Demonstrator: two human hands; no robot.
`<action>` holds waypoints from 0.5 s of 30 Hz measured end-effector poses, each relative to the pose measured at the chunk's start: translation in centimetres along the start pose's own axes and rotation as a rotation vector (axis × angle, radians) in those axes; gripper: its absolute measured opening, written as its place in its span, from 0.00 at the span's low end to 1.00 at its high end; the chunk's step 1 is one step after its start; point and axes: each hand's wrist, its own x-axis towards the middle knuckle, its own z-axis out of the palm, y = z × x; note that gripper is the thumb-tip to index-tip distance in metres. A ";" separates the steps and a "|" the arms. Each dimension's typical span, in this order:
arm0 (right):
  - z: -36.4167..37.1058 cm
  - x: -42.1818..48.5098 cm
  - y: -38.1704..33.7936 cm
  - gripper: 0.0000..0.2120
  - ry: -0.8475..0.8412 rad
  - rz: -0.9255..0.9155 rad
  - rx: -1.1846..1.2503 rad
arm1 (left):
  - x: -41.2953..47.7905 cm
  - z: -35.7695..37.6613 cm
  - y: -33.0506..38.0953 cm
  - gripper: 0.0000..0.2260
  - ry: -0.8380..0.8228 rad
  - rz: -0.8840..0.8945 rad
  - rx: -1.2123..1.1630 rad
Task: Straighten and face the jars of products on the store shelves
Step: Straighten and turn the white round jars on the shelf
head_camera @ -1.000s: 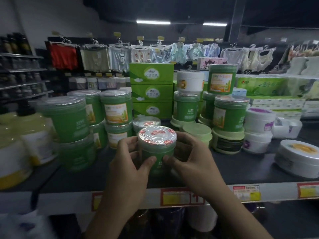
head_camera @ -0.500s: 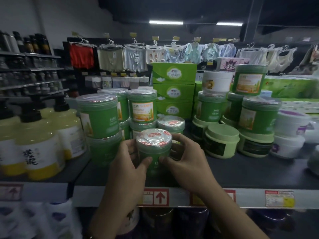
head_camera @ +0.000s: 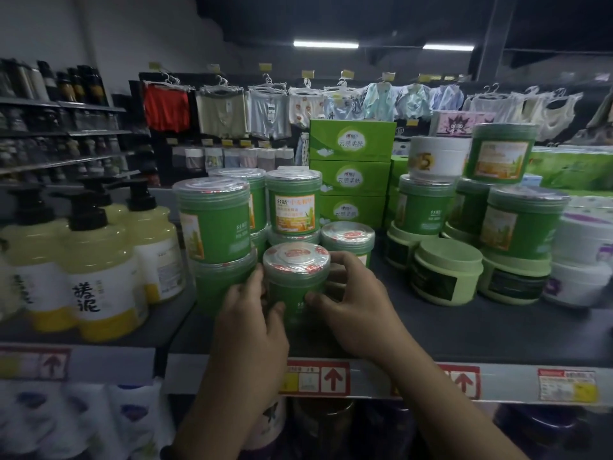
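A small green jar [head_camera: 296, 272] with a clear lid and red-and-white seal stands upright near the front of the dark shelf [head_camera: 464, 330]. My left hand [head_camera: 252, 313] grips its left side, thumb across the front. My right hand [head_camera: 355, 302] grips its right side, fingers curled round the back. Stacked green jars [head_camera: 215, 224] stand just left of it, with more [head_camera: 293, 202] behind. A matching small jar [head_camera: 348, 237] sits behind on the right. The held jar's label is mostly hidden by my hands.
Yellow pump bottles [head_camera: 99, 270] fill the shelf section at left. Pale green tubs [head_camera: 446, 272], stacked green jars [head_camera: 522, 224] and white tubs [head_camera: 580, 277] crowd the right. Green tissue boxes [head_camera: 350, 177] stand behind. Price tags [head_camera: 318, 376] line the shelf edge.
The view has shifted left, bringing the pump bottles into sight. Both hands stay on the small jar, which sits closer to the stacked green jars at left.
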 end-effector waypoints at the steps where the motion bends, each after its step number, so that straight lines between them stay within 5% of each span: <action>1: 0.1 0.0 -0.1 0.24 -0.007 0.004 -0.004 | 0.0 0.0 0.0 0.28 0.013 0.005 0.005; 15: 1.0 0.8 -0.8 0.24 -0.040 0.008 -0.053 | -0.1 -0.9 0.0 0.26 0.018 0.043 -0.003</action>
